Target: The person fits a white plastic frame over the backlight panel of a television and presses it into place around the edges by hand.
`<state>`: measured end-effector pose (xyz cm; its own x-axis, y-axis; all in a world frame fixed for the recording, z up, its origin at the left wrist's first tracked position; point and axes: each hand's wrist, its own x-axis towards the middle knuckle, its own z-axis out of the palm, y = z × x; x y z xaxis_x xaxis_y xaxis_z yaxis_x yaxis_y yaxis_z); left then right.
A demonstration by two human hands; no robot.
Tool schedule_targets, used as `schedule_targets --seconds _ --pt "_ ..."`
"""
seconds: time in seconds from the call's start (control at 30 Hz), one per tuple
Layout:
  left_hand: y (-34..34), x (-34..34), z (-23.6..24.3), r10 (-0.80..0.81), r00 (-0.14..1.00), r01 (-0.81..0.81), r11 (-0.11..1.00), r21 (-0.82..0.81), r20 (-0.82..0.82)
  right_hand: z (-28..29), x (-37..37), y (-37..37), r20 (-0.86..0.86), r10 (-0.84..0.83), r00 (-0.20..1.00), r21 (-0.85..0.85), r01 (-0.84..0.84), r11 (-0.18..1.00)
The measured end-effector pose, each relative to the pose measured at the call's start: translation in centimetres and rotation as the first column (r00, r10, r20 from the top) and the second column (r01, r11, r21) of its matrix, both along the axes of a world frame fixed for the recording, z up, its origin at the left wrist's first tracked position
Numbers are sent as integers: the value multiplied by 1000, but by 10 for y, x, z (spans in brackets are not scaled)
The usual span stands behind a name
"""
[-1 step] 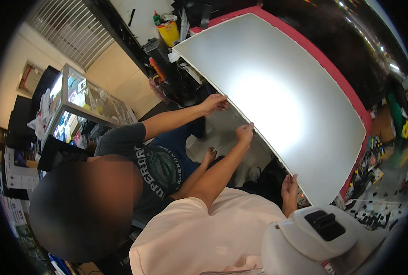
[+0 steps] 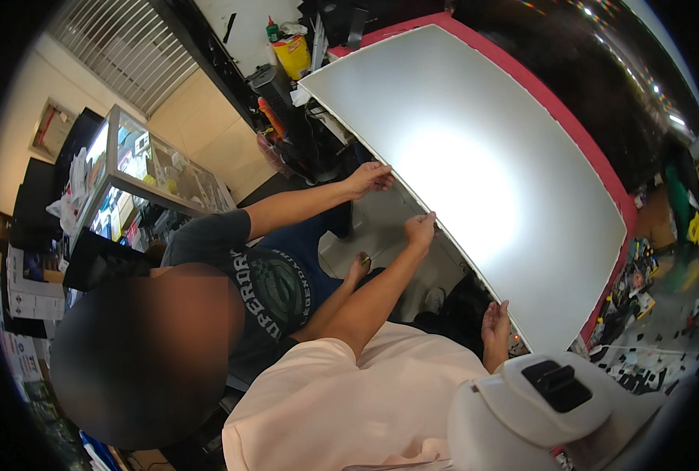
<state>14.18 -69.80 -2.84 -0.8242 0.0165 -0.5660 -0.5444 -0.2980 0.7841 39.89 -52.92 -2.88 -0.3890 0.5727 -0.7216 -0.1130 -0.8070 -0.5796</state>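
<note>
A large white panel [image 2: 412, 102] with a bright round glow in its middle lies slanted across a red-covered surface. At its near long edge, my left hand [image 2: 421, 232] is closed, fingertips pinching the rim. My right hand [image 2: 494, 323] grips the same edge nearer its lower corner, thumb and fingers upright at the rim; the fingers' undersides are hidden. Left of my left hand, a co-worker's hand [image 2: 371, 179] also pinches this edge. The co-worker's other hand [image 2: 359, 268] hangs lower, apart from the panel, between us.
Red covering [image 2: 593, 145] borders the panel. A co-worker in a dark shirt [image 2: 275, 290] sits close at my left. At the far left stands a glass display case [image 2: 169, 169]. A yellow tub [image 2: 292, 56] is behind. Small scattered parts [image 2: 640, 369] lie right, near a white-grey device [image 2: 514, 408].
</note>
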Motion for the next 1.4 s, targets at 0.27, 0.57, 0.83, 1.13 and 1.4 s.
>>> schedule_targets --seconds 0.27,0.57,0.83,1.13,1.4 --pt "-3 -6 9 -9 1000 9 997 -76 2 2 -5 6 24 81 996 43 -82 996" --pt "-51 -67 -21 246 965 -237 966 106 -87 -7 14 -3 -212 70 975 1 -71 997" --pt "-33 -67 -18 168 986 -164 956 244 4 5 11 15 -143 22 989 31 -17 999" --pt "31 143 28 -753 649 744 658 117 105 38 42 4 125 -143 982 63 136 989" --pt "65 139 23 -683 719 672 730 121 126 38 32 -9 119 -132 984 172 111 979"
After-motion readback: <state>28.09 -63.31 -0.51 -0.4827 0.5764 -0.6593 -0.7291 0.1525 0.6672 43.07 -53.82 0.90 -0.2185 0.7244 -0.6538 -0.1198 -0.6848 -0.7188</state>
